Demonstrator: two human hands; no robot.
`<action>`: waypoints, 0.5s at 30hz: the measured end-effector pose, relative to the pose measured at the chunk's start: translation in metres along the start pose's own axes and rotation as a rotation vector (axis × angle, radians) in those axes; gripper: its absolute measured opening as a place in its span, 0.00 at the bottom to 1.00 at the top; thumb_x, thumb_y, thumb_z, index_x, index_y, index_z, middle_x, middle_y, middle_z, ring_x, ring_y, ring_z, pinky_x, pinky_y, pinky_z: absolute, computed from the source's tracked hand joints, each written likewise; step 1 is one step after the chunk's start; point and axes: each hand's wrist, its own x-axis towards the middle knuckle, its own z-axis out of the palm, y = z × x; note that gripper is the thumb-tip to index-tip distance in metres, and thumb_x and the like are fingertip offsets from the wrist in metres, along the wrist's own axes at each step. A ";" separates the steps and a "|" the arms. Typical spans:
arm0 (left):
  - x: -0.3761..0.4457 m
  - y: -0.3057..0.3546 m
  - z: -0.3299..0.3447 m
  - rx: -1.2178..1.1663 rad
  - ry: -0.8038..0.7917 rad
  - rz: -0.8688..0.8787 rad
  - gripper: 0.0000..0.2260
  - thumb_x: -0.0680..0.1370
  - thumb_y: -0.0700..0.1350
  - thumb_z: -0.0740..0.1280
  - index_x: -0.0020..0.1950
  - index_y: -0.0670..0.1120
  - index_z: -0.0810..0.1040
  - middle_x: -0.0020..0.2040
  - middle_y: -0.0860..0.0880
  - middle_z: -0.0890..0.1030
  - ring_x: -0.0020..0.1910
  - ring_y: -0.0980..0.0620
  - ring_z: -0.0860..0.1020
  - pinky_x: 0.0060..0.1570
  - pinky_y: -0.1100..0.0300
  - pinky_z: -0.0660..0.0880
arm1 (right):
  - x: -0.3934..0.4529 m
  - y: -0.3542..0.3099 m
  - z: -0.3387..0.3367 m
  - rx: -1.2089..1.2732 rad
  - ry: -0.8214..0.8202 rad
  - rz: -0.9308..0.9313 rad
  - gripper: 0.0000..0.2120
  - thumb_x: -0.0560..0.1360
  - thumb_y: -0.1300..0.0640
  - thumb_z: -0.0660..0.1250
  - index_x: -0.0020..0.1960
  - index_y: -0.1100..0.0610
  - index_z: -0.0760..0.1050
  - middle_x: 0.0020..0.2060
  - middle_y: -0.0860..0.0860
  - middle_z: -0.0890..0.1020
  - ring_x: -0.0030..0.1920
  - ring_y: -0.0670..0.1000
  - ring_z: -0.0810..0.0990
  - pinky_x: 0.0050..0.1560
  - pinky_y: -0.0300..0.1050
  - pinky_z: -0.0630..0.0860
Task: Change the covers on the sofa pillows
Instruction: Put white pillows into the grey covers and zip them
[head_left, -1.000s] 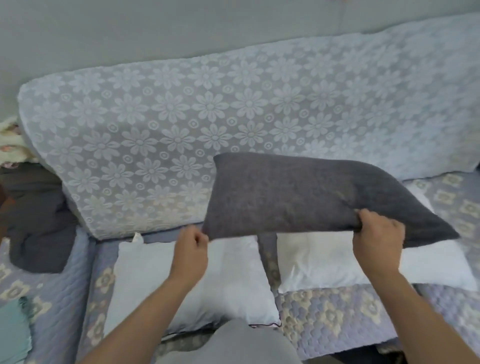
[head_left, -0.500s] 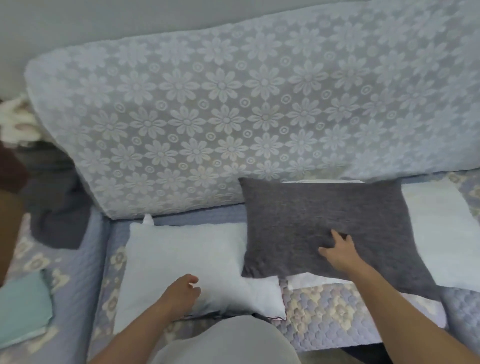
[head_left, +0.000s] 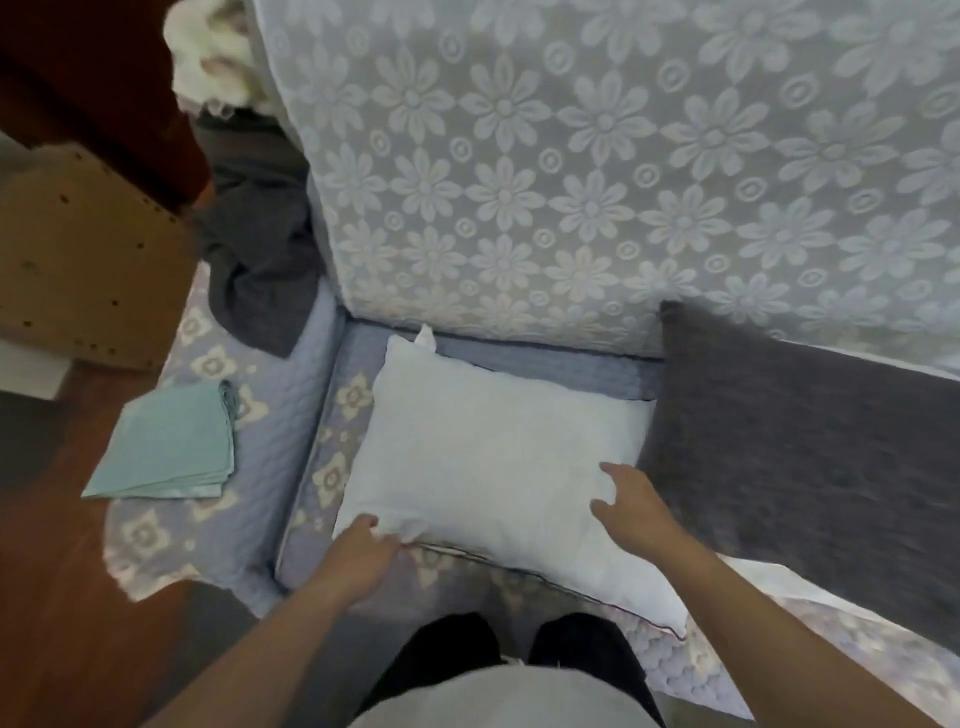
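A bare white pillow (head_left: 493, 462) is seen lying flat on the seat of a sofa (head_left: 311, 519), viewed from above. The seat is covered in a quilted lilac cloth with pale flower motifs, and the backrest (head_left: 597, 171) at the far side is draped in a white daisy-patterned lace. The pillow's near left corner is pinched by the left hand (head_left: 363, 551), fingers closed on the fabric. The right hand (head_left: 631, 506) is laid open on the pillow's right part, fingers spread and flat, nothing gripped. Just to the right, a pillow in a dark grey cover (head_left: 795, 462) is seen resting against the backrest, its left edge touching the white pillow. Beneath the grey pillow, a strip of another white pillow (head_left: 769, 582) is visible. On the left armrest, a folded pale green cloth (head_left: 166, 447) is set, and farther back a crumpled dark grey cloth (head_left: 260, 260) is heaped beside the backrest.
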 end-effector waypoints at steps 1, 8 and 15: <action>0.023 -0.004 -0.008 -0.011 0.016 -0.011 0.25 0.82 0.53 0.64 0.76 0.43 0.65 0.73 0.41 0.72 0.67 0.43 0.73 0.61 0.57 0.69 | 0.004 -0.002 0.007 -0.030 -0.008 -0.009 0.31 0.80 0.54 0.65 0.80 0.56 0.58 0.79 0.56 0.57 0.79 0.53 0.55 0.75 0.44 0.55; 0.180 0.001 -0.030 -0.220 0.006 -0.049 0.49 0.72 0.73 0.66 0.82 0.45 0.54 0.79 0.42 0.63 0.75 0.38 0.65 0.74 0.46 0.64 | 0.013 0.028 0.025 -0.162 0.091 0.188 0.35 0.81 0.55 0.63 0.82 0.51 0.49 0.81 0.47 0.45 0.80 0.51 0.52 0.76 0.50 0.59; 0.136 0.005 -0.029 -0.518 0.011 -0.025 0.28 0.79 0.56 0.68 0.72 0.40 0.70 0.65 0.40 0.77 0.59 0.41 0.77 0.60 0.52 0.74 | -0.017 -0.010 0.063 -0.107 0.138 0.313 0.34 0.79 0.54 0.65 0.80 0.54 0.54 0.79 0.57 0.56 0.78 0.56 0.56 0.75 0.52 0.59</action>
